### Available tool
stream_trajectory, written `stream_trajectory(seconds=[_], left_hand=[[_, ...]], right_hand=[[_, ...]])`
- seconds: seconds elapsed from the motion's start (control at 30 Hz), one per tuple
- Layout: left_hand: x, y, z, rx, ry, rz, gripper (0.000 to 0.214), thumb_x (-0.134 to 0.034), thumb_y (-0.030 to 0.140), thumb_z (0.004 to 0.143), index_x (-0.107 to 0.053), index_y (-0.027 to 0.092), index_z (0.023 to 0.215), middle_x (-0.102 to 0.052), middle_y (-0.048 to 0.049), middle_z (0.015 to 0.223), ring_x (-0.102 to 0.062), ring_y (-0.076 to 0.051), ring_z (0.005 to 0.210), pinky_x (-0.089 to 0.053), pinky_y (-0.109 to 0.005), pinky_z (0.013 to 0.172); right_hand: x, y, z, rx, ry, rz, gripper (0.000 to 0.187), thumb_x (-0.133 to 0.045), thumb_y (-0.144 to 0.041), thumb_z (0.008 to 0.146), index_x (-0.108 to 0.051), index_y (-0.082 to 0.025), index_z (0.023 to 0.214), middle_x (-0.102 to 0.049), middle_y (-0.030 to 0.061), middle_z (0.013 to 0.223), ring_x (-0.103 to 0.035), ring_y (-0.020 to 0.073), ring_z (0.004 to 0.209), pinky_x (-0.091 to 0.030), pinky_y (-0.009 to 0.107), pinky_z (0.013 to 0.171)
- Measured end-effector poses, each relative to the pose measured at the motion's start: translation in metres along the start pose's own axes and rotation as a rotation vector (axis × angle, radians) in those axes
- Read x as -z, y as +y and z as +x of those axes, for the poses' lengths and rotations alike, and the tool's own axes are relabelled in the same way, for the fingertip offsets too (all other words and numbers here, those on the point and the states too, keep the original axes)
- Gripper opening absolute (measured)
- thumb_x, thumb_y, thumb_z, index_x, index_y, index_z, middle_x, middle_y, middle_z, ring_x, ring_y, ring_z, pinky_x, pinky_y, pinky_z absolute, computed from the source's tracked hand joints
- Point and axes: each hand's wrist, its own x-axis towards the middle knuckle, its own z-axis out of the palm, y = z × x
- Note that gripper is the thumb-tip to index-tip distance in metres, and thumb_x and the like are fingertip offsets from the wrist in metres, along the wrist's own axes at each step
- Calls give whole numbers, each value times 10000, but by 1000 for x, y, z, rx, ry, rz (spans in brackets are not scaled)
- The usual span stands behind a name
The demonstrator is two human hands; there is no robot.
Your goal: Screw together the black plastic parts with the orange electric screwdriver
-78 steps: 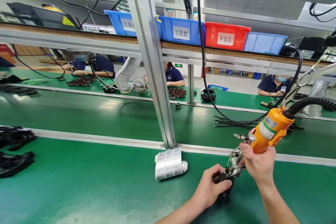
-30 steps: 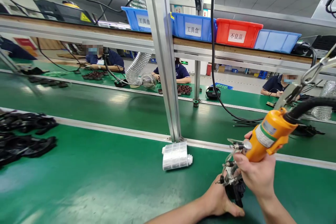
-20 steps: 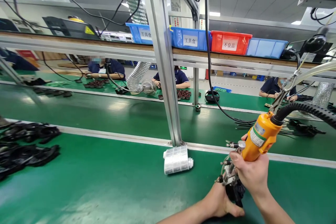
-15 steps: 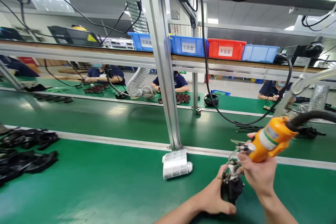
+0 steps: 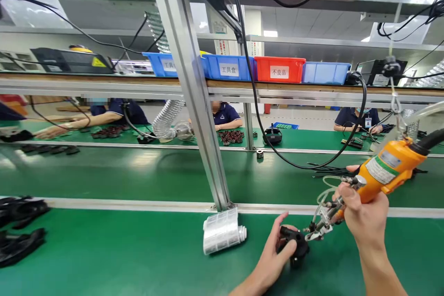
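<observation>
My right hand point(image 5: 367, 212) is wrapped round an orange electric screwdriver point(image 5: 388, 166), held at a slant with its metal nose pointing down and left. Thin clear tubes loop beside that nose. In my left hand point(image 5: 274, 254) is a small black plastic part point(image 5: 294, 245), gripped between thumb and fingers low over the green bench. The screwdriver's tip is just right of the black part; whether they touch I cannot tell. My left fingers partly hide the part.
A roll of white labels point(image 5: 224, 231) lies at the foot of the metal post point(image 5: 194, 88). Black curved parts point(image 5: 21, 245) lie at the far left. A black cable point(image 5: 255, 88) hangs ahead. Co-workers sit across the bench; blue bins point(image 5: 225, 67) and a red bin point(image 5: 280, 70) stand on the shelf.
The screwdriver has moved up and right, its nose drawn from over the black part to beside it. My left hand has tilted the part. The camera view has shifted.
</observation>
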Motion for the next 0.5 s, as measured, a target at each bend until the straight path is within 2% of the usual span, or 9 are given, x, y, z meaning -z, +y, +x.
stream_trajectory(seconds=[0.07,0.17,0.23,0.37,0.5], left_hand=[[4,4,2,49,-23,-71,846,-863,630,815,-502,256,1483,-680,-102,1264,-670,-254,1090,-521,-372,964],[4,9,3,111,-41,-71,619,-985,483,715,-669,191,1161,-713,-62,1105,-667,-211,990,-524,-314,884],[2,12,3,123,-30,-73,545,-999,431,704,-665,177,1051,-728,-57,1081,-668,-200,965,-528,-309,876],[0,15,3,124,-46,-99,540,-1006,390,697,-629,168,1014,-749,-105,1193,-674,-208,987,-542,-330,888],[1,16,5,121,-49,-100,520,-994,366,710,-603,171,992,-741,-58,1081,-641,-159,887,-524,-282,807]], right_hand=[[-2,0,-1,-22,-33,2,571,-873,-415,790,-621,-189,1249,-645,1,759,-594,161,578,-532,253,487],[-8,-4,-5,-66,-75,-16,577,-873,-380,759,-620,-195,1243,-631,-23,705,-582,156,529,-511,236,446],[-11,-8,-8,-59,-95,-52,542,-867,-338,742,-632,-190,1207,-640,-23,674,-591,157,516,-519,231,445],[-16,-15,-13,7,-105,-82,457,-846,-293,714,-650,-183,1112,-643,-26,656,-562,133,485,-513,217,449],[-23,-15,-18,34,-114,-56,422,-837,-286,718,-636,-187,1075,-586,-55,623,-521,117,485,-500,211,462]])
